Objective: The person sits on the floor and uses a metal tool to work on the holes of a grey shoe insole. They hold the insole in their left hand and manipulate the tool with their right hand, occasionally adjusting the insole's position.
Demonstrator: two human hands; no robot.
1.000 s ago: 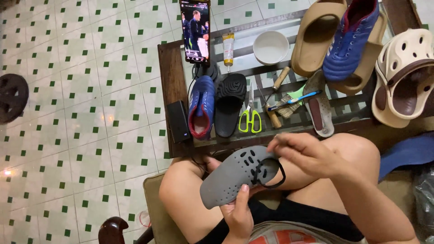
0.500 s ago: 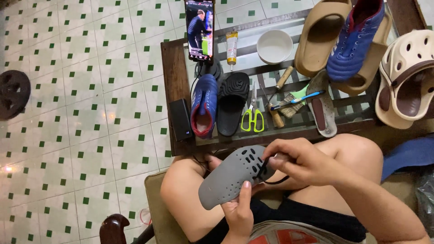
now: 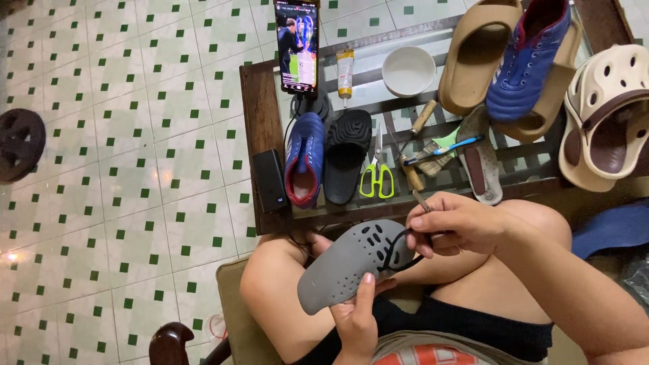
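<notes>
Grey foam is what I have in hand: one perforated grey clog upper, held over my lap just below the near edge of the counter.

Counting the counter, I see two blue sports shoes, one lying near the left end and one propped up at the far right. There are two tan slides, the second mostly hidden under that far blue shoe. One black slide lies beside the near blue shoe. One cream clog hangs off the right end. One loose insole, one white bowl, one glue tube, one pair of green-handled scissors, one upright phone and one black box make up the rest, plus a cluster of brushes and wooden-handled tools I cannot count apart.

My knees and the counter edge crowd the clog from both sides.

My left hand cups the clog from beneath, fingers curled closed on its edge. My right hand has its fingers pinched together on a thin metal tool and touches a black cord looped at the clog's perforated end.
</notes>
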